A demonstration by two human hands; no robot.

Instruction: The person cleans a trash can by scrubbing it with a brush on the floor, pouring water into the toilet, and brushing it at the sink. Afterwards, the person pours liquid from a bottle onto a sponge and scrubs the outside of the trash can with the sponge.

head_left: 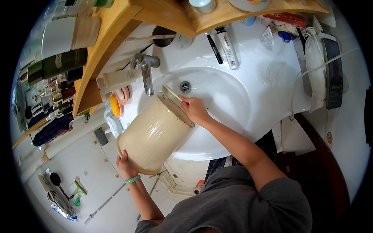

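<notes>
A cream plastic bin (pixel 155 136) lies tilted over the front left of the white sink (pixel 233 105). Its dirty-edged end faces the basin, and the wider lipped end points down toward the lower left. My left hand (pixel 126 166), below a green bangle, is closed on that lip. Pinched in my right hand (pixel 193 110) is a slim pale brush (pixel 171 92), held at the dirty-edged end. Whether its bristles touch the bin is hard to make out. The metal faucet (pixel 147 73) stands just beyond the bin, near the drain (pixel 185 86).
Behind the basin sit a dark cup (pixel 163 37), a black pen-like stick (pixel 214 48) and a white tube (pixel 227 48). An orange soap-like item (pixel 115 105) is at the left. Wooden shelving (pixel 159 21) overhangs the back; a phone (pixel 333 73) stands at the right.
</notes>
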